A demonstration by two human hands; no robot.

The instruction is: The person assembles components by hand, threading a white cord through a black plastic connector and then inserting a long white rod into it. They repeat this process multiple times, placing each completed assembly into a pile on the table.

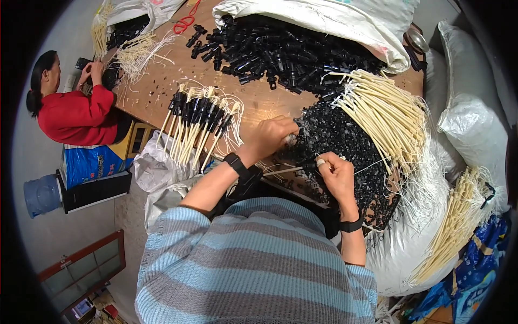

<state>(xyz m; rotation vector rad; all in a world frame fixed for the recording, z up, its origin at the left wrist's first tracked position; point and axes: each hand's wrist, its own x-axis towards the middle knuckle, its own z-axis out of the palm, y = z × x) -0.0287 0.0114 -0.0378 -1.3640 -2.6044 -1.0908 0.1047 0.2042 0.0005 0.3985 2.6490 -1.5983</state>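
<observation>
My left hand (pixel 272 136) is closed, its fingertips at the left edge of a heap of small black plastic parts (pixel 345 132); whatever it holds is hidden. Over the near side of that heap, my right hand (pixel 337 177) pinches thumb against fingers, with a white wrap on one digit. What lies in that pinch is too small to make out. A cream stick (pixel 284 171) with thin white cord lies between my wrists. Left of my left hand, a bunch of cream sticks with black fittings (pixel 202 116) hangs over the table edge.
Larger black fittings (pixel 270 51) spill from a white sack (pixel 334 19) at the back. A bundle of cream sticks with cords (pixel 380 116) lies right of the heap. Red-handled scissors (pixel 184 24) rest farther back. Another person in red (pixel 78 116) works at the left. Full sacks (pixel 472 102) stand right.
</observation>
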